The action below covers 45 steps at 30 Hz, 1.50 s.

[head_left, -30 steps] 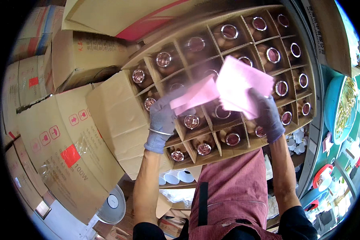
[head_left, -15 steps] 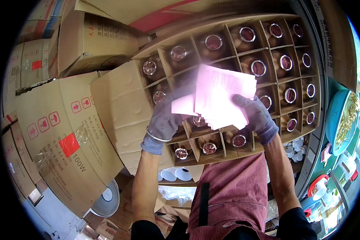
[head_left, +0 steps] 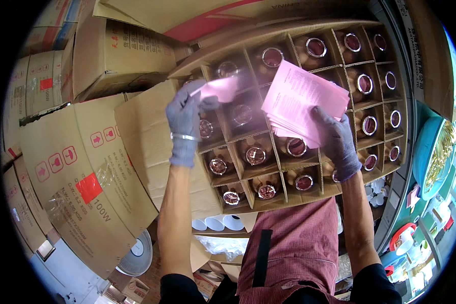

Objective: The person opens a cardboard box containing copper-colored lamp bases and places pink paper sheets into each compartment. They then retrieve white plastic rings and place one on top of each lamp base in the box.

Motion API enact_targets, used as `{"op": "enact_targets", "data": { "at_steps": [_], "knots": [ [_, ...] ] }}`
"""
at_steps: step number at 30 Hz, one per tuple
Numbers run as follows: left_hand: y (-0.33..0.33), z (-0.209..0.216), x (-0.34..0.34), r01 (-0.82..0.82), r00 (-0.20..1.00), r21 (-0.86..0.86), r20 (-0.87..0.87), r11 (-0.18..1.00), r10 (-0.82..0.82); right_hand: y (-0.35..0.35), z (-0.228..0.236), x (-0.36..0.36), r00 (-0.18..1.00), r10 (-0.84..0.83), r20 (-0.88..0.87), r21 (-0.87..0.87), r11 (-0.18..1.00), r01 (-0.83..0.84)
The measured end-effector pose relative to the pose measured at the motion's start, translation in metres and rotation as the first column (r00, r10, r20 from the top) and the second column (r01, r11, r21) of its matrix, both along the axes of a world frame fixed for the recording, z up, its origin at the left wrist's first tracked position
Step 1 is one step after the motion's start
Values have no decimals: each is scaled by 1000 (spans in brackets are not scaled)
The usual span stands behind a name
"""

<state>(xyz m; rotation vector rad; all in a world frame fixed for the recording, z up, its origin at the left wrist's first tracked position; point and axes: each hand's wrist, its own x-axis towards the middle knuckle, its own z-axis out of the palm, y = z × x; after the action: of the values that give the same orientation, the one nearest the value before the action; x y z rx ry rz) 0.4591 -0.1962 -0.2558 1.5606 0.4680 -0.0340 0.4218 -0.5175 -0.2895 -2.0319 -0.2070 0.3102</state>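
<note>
Grey gloves cover both hands. My right hand (head_left: 337, 147) grips a fanned stack of pink printed sheets (head_left: 301, 99), thumb on top, above the middle of a divided carton (head_left: 167, 137). Held up over the carton's left side is a single pink sheet (head_left: 223, 90), pinched in my left hand (head_left: 185, 114) and partly smeared by motion. Below both hands, cardboard dividers split the carton into cells. Bulbs with shiny round ends, such as this bulb (head_left: 256, 155), stand in many cells; the papers hide some of them.
Closed cardboard boxes (head_left: 81, 167) are stacked at the left, with a white fan (head_left: 137, 256) below them. At the right, a teal basin (head_left: 430, 152) holds gold-coloured thin pieces. White cup-shaped parts (head_left: 215, 223) lie under the carton's near edge.
My left hand has moved up and left, drawing one pink sheet away from the stack. My right hand has shifted slightly right with the remaining sheets.
</note>
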Motion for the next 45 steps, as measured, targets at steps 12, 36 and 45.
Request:
{"op": "enact_targets", "data": {
  "at_steps": [12,36,45],
  "knots": [
    [-9,-37,67,-13,998,385,61,923,-11,22,11,-21,750,-106,-653,480,708,519],
    [-23,-62,13,68,832,990,12,123,-554,49,-7,-2,744,-160,-649,455,702,548],
    [-65,-4,-10,395,919,398,-152,828,-365,32,7,8,738,-41,-673,421,800,428]
  ]
}}
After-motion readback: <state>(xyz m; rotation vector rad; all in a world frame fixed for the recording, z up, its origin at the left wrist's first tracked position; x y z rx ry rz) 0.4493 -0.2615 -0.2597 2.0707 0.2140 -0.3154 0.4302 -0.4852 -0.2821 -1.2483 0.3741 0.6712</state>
